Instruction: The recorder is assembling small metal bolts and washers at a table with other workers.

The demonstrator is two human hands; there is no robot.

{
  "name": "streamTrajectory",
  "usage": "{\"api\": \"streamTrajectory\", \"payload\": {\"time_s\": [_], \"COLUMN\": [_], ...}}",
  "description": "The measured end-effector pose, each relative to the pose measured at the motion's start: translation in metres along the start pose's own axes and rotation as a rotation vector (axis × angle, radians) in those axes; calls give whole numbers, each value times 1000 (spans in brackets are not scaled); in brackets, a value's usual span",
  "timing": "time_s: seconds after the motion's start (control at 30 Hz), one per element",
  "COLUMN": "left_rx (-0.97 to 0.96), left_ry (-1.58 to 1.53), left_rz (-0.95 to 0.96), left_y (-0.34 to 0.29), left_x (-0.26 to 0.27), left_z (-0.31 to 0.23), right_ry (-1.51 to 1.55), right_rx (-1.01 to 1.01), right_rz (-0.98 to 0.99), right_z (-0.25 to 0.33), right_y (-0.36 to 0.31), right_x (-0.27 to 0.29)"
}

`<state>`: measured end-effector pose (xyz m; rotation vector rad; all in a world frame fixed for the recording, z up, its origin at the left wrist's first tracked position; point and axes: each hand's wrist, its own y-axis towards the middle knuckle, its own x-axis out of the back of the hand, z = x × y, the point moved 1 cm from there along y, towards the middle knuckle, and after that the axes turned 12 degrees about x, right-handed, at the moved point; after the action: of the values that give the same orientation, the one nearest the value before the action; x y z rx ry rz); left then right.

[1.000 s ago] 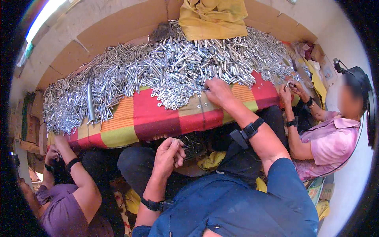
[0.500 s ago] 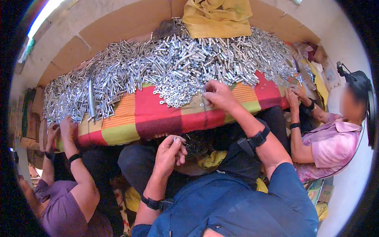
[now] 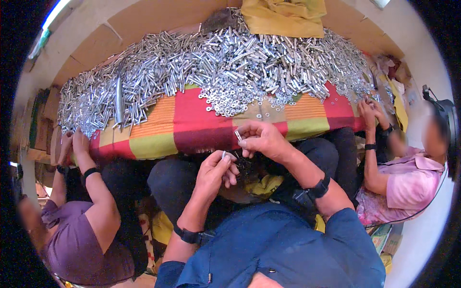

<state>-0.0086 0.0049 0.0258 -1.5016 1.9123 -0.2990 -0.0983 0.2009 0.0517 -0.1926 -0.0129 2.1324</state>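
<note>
Pinched between the thumb and fingers of my right hand, a slim bright metal piece slants against the near side of the checked cloth. My left hand closes thumb to fingers on a small silvery part, mostly hidden, just below and to the left. The change is in my right hand: half a second ago it was at the heap of washers; now it has drawn back beside my left, which I judge puts both held parts within easy reach of each other. Beyond the washers I see the long bank of metal cylinders, a larger tapered tube lying at left, and a yellow sack behind.
</note>
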Motion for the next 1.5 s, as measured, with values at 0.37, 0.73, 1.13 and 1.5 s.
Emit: {"api": "streamTrajectory", "payload": {"time_s": [0.37, 0.73, 1.13, 1.5], "left_rx": [-71, -86, -77, -61], "left_ry": [1, -46, 37, 113], "left_rz": [11, 75, 55, 20], "left_y": [4, 5, 4, 2], "left_x": [2, 5, 4, 2], "left_z": [7, 10, 8, 8], "right_ry": [75, -127, -290, -680], "right_rx": [34, -1, 103, 502], "right_rz": [27, 15, 97, 86], "right_z": [8, 9, 15, 19], "right_y": [-11, -16, -22, -22], "right_x": [-21, -20, -30, -20]}}
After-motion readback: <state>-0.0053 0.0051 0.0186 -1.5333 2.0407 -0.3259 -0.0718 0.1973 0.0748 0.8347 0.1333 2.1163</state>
